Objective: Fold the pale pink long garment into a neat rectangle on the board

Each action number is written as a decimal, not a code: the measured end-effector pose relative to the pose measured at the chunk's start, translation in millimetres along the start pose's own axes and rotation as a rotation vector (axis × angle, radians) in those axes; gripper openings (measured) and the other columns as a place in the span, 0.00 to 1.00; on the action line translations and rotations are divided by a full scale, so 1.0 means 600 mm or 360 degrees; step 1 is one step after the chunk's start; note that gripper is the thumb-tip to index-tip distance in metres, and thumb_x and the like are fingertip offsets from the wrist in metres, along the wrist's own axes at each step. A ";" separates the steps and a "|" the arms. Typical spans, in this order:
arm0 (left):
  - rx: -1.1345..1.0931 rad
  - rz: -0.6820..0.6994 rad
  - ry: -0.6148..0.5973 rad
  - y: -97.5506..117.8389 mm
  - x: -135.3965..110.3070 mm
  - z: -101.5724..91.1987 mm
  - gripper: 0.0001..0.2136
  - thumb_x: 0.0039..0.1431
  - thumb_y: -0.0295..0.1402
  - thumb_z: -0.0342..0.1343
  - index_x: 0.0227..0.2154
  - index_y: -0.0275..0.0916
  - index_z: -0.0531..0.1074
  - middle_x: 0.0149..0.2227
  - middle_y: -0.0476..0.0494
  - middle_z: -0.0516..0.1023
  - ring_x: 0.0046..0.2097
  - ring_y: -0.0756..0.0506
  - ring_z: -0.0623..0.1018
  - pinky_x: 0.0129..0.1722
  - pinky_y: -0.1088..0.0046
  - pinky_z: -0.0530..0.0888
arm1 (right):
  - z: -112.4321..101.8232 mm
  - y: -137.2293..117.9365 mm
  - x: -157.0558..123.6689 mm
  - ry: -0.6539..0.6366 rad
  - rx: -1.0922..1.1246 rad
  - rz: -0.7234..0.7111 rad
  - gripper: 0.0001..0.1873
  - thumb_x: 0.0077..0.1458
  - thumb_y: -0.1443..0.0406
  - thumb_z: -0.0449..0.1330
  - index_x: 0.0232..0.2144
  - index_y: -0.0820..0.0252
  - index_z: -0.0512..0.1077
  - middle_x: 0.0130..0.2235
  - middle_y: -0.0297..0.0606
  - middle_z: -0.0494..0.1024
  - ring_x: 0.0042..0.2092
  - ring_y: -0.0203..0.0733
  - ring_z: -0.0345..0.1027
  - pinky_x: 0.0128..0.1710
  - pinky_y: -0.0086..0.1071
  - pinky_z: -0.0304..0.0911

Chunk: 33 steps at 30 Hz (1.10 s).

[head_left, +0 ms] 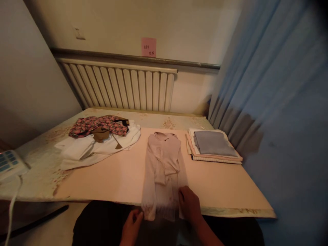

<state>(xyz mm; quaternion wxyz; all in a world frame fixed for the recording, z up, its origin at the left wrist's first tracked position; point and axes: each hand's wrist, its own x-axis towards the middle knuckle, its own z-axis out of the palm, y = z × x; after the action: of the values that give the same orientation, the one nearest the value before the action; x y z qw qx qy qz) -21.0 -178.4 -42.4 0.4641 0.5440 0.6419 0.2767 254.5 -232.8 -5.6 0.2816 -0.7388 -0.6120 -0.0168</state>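
Observation:
A pale pink knit sweater lies lengthwise down the middle of the table, folded narrow, its neckline at the far end. One sleeve is folded across its front. The ribbed hem hangs a little past the table's near edge. At the hem's left corner, my left hand is closed with thumb and fingertips pinching the fabric. My right hand is curled around the sweater's right edge near the hem, and its fingertips are partly hidden.
A pink sheet covers part of the flowered tablecloth. Loose white and floral clothes are heaped at left. Folded garments are stacked at right beside a blue curtain. A corded white device sits far left.

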 end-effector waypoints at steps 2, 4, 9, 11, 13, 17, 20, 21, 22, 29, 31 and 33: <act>-0.0188 -0.0014 -0.0128 0.000 0.007 0.003 0.29 0.40 0.60 0.57 0.34 0.38 0.75 0.35 0.41 0.80 0.41 0.37 0.79 0.41 0.66 0.74 | 0.000 0.000 0.000 0.0021 0.0010 -0.0014 0.11 0.61 0.69 0.49 0.29 0.57 0.68 0.30 0.34 0.70 0.33 0.37 0.65 0.35 0.29 0.52; -0.0323 0.0004 -0.0259 0.004 0.010 0.010 0.31 0.39 0.61 0.58 0.36 0.37 0.76 0.36 0.40 0.81 0.43 0.37 0.79 0.43 0.66 0.74 | 0.000 0.001 0.000 0.0031 0.0025 -0.0017 0.11 0.61 0.69 0.49 0.29 0.57 0.68 0.30 0.34 0.70 0.33 0.37 0.65 0.35 0.29 0.52; -0.0528 -0.0048 -0.0420 0.013 0.007 0.022 0.32 0.39 0.59 0.61 0.40 0.36 0.78 0.36 0.40 0.83 0.43 0.35 0.80 0.43 0.64 0.75 | 0.002 0.003 0.001 0.0018 0.0030 -0.0015 0.10 0.61 0.70 0.49 0.29 0.57 0.67 0.30 0.34 0.70 0.34 0.37 0.65 0.35 0.29 0.52; -0.0612 -0.0076 -0.0443 0.013 0.007 0.024 0.32 0.39 0.58 0.64 0.40 0.36 0.78 0.36 0.40 0.83 0.42 0.34 0.80 0.42 0.63 0.76 | 0.002 0.002 0.002 0.0008 0.0015 -0.0004 0.10 0.60 0.70 0.49 0.29 0.58 0.67 0.30 0.34 0.70 0.34 0.37 0.65 0.35 0.29 0.52; -0.0669 -0.0105 -0.0472 0.010 0.007 0.027 0.31 0.37 0.56 0.65 0.39 0.35 0.78 0.34 0.39 0.83 0.40 0.34 0.80 0.41 0.62 0.77 | -0.001 -0.001 0.004 -0.0015 -0.0025 0.0027 0.08 0.59 0.69 0.51 0.29 0.57 0.67 0.30 0.34 0.70 0.33 0.37 0.65 0.34 0.29 0.51; -0.0749 -0.0136 -0.0514 -0.002 0.015 0.037 0.31 0.35 0.55 0.67 0.38 0.34 0.77 0.33 0.38 0.82 0.38 0.36 0.80 0.38 0.63 0.77 | -0.008 -0.013 0.007 -0.0075 -0.0143 0.0100 0.01 0.56 0.66 0.57 0.31 0.57 0.67 0.32 0.34 0.72 0.34 0.39 0.66 0.34 0.30 0.52; -0.0763 -0.0147 -0.0552 -0.012 0.024 0.045 0.33 0.32 0.56 0.68 0.37 0.34 0.77 0.32 0.37 0.82 0.36 0.37 0.80 0.37 0.64 0.76 | -0.007 -0.020 0.006 -0.0096 -0.0246 0.0150 0.03 0.54 0.66 0.58 0.30 0.56 0.66 0.32 0.35 0.72 0.34 0.40 0.67 0.34 0.31 0.53; -0.0757 -0.0150 -0.0550 -0.013 0.026 0.047 0.34 0.31 0.57 0.68 0.36 0.33 0.77 0.31 0.38 0.82 0.35 0.37 0.80 0.37 0.64 0.76 | -0.005 -0.021 0.006 -0.0095 -0.0282 0.0159 0.03 0.54 0.67 0.58 0.30 0.56 0.66 0.31 0.35 0.72 0.34 0.41 0.67 0.34 0.31 0.53; -0.0747 -0.0147 -0.0545 -0.014 0.027 0.048 0.34 0.30 0.58 0.67 0.35 0.33 0.77 0.30 0.38 0.81 0.34 0.37 0.80 0.36 0.64 0.76 | -0.002 -0.022 0.005 -0.0091 -0.0315 0.0157 0.03 0.54 0.68 0.57 0.29 0.56 0.65 0.31 0.35 0.73 0.34 0.41 0.67 0.34 0.31 0.53; -0.0650 -0.0049 -0.0560 -0.006 0.024 0.041 0.34 0.35 0.61 0.63 0.36 0.35 0.77 0.32 0.39 0.82 0.37 0.36 0.80 0.38 0.62 0.76 | 0.012 -0.016 0.008 -0.0141 -0.0464 0.0159 0.08 0.55 0.73 0.53 0.27 0.57 0.66 0.30 0.38 0.74 0.33 0.42 0.68 0.33 0.33 0.51; -0.0655 -0.0048 -0.0568 -0.007 0.024 0.041 0.34 0.34 0.62 0.63 0.36 0.34 0.78 0.31 0.39 0.81 0.37 0.36 0.79 0.39 0.62 0.76 | 0.006 -0.018 0.012 -0.0173 -0.0452 0.0173 0.08 0.55 0.72 0.53 0.27 0.57 0.67 0.30 0.38 0.74 0.33 0.41 0.68 0.32 0.33 0.50; -0.0677 -0.0051 -0.0580 -0.010 0.026 0.044 0.35 0.33 0.63 0.63 0.34 0.35 0.77 0.30 0.40 0.81 0.36 0.36 0.79 0.38 0.61 0.75 | -0.001 -0.022 0.017 -0.0190 -0.0425 0.0179 0.08 0.56 0.72 0.53 0.27 0.57 0.67 0.29 0.37 0.74 0.32 0.41 0.69 0.31 0.32 0.49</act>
<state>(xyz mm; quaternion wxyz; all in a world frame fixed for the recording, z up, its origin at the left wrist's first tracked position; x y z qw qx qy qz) 0.4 -169.0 -63.4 0.6801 0.4649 0.4838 0.2955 245.0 -222.4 3.9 0.1445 -0.8025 -0.5776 -0.0384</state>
